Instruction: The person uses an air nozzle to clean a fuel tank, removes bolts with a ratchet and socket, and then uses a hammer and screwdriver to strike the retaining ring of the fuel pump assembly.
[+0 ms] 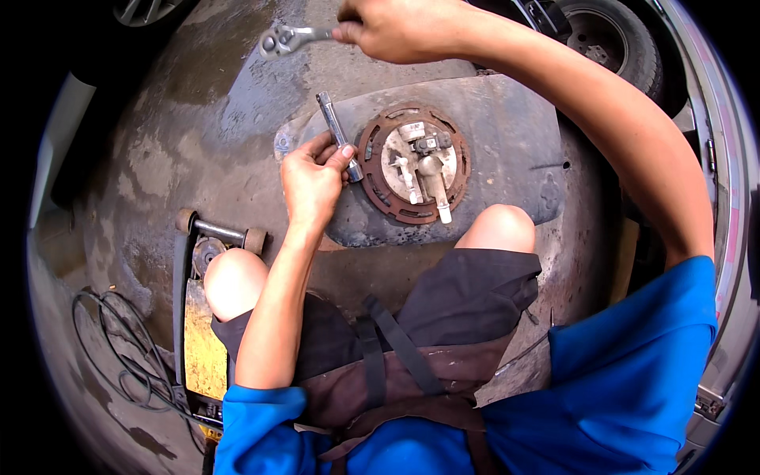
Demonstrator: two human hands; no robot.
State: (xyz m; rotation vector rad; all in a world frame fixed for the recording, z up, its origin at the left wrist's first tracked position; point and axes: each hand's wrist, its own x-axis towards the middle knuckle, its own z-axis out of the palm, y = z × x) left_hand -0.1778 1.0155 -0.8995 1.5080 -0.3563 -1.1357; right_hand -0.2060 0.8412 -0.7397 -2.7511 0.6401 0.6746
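Note:
My left hand grips an upright-angled chrome extension bar with a socket over the left side of a grey metal tank. My right hand, raised at the top of the view, holds a chrome ratchet by its handle, apart from the bar. On the tank sits a round fitting with a rusty slotted ring, a pale plate, a dark connector and pipe stubs. My two knees are at the tank's near edge.
A wheeled board with a yellow panel lies left of my knees, beside coiled black hose. A tyre lies behind my right arm. A vehicle body edge runs along the right. The concrete floor has wet patches.

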